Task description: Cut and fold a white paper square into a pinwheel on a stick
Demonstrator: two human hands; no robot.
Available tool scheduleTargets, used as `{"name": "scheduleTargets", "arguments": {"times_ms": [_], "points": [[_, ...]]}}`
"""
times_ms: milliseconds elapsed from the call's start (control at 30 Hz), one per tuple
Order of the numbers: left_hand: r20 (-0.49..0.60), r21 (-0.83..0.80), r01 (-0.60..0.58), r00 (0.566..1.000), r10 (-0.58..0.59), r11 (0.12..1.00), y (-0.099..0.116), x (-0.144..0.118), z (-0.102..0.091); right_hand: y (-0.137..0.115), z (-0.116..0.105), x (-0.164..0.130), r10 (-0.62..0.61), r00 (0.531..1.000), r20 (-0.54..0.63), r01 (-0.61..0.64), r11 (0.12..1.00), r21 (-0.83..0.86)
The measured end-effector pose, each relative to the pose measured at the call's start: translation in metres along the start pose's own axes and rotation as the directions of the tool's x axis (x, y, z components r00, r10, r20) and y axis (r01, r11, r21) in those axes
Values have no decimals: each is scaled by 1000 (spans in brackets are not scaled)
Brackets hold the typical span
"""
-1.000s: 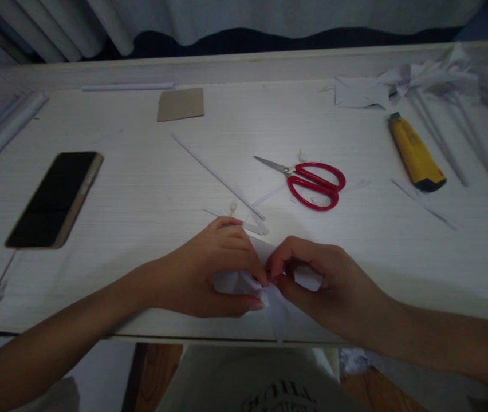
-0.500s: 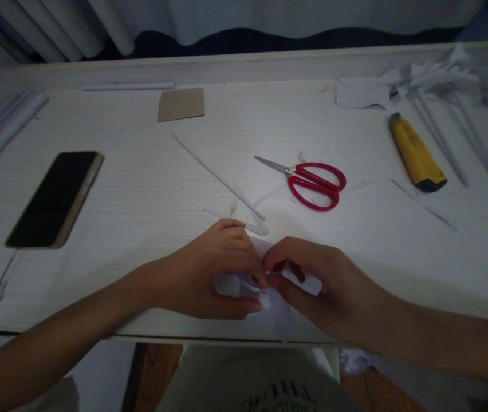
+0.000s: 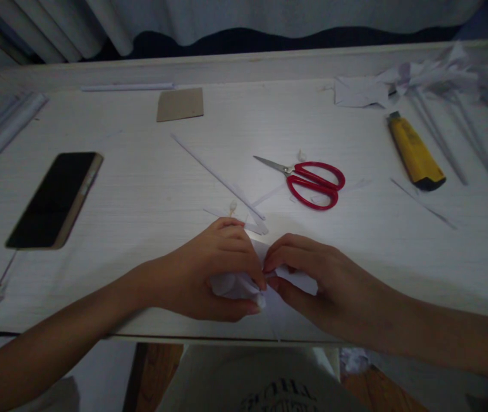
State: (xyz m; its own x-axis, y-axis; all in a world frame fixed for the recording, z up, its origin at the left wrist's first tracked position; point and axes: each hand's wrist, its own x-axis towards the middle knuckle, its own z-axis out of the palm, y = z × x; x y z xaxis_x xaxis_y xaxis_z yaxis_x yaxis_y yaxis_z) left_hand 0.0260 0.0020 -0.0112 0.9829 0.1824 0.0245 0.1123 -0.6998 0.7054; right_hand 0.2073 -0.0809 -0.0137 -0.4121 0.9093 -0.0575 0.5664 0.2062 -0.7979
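Left hand (image 3: pixel 209 274): one, at the near edge of the tabletop (image 3: pixel 141 194), its fingers (image 3: pixel 244 264) curled and pinched shut on the white paper piece (image 3: pixel 235 284).
Right hand (image 3: pixel 313 280): one, at 3 o'clock of the left hand, fingertips touching it; thumb and forefinger are closed on the same paper piece.
Paper piece: one, small, white and crumpled, held between both hands just above the near tabletop edge, at 6 o'clock of the scissors.
Scissors (image 3: pixel 313 180): one pair, red handles, blades shut and pointing to 10 o'clock, lying flat at 12 o'clock of the hands.
Utility knife (image 3: pixel 416 151): one, yellow, at 3 o'clock of the scissors, well apart from them.
Phone (image 3: pixel 55 197): one, dark screen up, at 9 o'clock of the hands.
Cardboard piece (image 3: pixel 180 104): one, brown, at 12 o'clock of the phone, near the far side.
Long paper stick (image 3: pixel 216 175): one thin white roll lying slantwise between scissors and phone.
Paper scraps (image 3: pixel 402 80): a loose pile with several thin rolls at 1 o'clock; their number cannot be told.
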Motion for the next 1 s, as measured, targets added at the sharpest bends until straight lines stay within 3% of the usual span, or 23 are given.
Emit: {"name": "scheduleTargets", "arguments": {"times_ms": [333, 567, 1000], "points": [[-93, 161, -75, 991, 91, 984, -3, 1, 3, 0, 4, 0, 14, 995, -95, -11, 999, 32], [-140, 275, -107, 979, 150, 956, -4, -1, 7, 8, 13, -4, -60, 980, -190, 68, 997, 35], [-174, 324, -130, 965, 194, 937, -6, 1, 10, 13, 16, -3, -175, 958, -225, 172, 984, -35]]}}
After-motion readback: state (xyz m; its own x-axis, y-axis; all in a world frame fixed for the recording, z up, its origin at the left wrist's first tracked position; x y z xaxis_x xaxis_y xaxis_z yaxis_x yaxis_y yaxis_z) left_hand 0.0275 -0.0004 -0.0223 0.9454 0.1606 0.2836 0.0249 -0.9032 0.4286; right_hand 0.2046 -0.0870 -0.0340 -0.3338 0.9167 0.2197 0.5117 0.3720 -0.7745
